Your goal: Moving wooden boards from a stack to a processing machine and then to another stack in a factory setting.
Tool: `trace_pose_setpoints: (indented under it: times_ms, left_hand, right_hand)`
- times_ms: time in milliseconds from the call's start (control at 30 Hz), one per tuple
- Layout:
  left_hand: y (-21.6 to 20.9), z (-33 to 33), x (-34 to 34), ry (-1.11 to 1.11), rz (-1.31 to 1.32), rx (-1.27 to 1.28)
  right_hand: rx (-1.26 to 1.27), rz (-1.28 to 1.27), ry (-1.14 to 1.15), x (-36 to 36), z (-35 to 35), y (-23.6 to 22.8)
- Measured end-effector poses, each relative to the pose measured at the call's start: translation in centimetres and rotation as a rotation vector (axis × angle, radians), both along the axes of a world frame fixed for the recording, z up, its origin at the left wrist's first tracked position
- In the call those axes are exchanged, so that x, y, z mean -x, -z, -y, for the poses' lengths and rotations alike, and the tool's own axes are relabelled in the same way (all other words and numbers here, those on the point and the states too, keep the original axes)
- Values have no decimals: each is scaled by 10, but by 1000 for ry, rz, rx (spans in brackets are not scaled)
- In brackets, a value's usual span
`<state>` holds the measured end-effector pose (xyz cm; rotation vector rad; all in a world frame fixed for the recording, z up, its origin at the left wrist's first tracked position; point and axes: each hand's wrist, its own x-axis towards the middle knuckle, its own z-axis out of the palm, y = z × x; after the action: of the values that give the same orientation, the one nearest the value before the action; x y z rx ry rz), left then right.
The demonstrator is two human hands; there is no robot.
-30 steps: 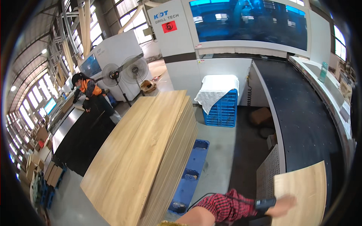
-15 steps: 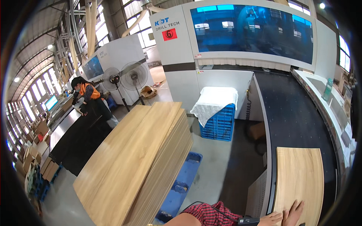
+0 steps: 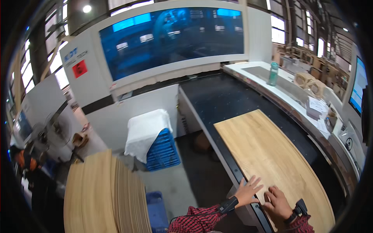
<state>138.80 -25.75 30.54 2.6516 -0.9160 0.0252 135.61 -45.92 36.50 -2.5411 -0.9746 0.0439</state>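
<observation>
A long wood-grain board (image 3: 268,143) lies flat on the black bed (image 3: 217,91) of a large white machine. Over the board's left edge my left hand (image 3: 247,193) is spread, fingers apart and nothing held. Just right of it, my right hand (image 3: 278,202) rests at the board's surface with fingers loosely bent and apart. Both wrists wear dark bands with small devices, below red checked sleeves. Along the bed's near left side, close to my left hand, runs a dark rail (image 3: 237,171).
At lower left stands a tall stack of wood-grain boards (image 3: 91,194) beside a blue pallet (image 3: 155,207). A blue crate (image 3: 165,151) carries a white cloth (image 3: 149,128). Beyond the bed, a white ledge holds a green bottle (image 3: 273,73) and papers (image 3: 316,106). A person (image 3: 33,174) stands far left.
My view has swung to the right, bringing more of the board, the ledge and a screen into sight. My left hand's fingers have spread, and my right hand's fingers are now bent.
</observation>
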Motion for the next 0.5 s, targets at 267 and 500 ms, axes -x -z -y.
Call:
trace_pose_setpoints:
  times_ms: [267,500]
  left_hand:
    - [21,-104,-135,-2,78,43]
    - [25,-176,-221,-9,137,114]
  right_hand:
    - [92,-12,494,88,-18,22]
    - [181,85,546,-4,-95,17]
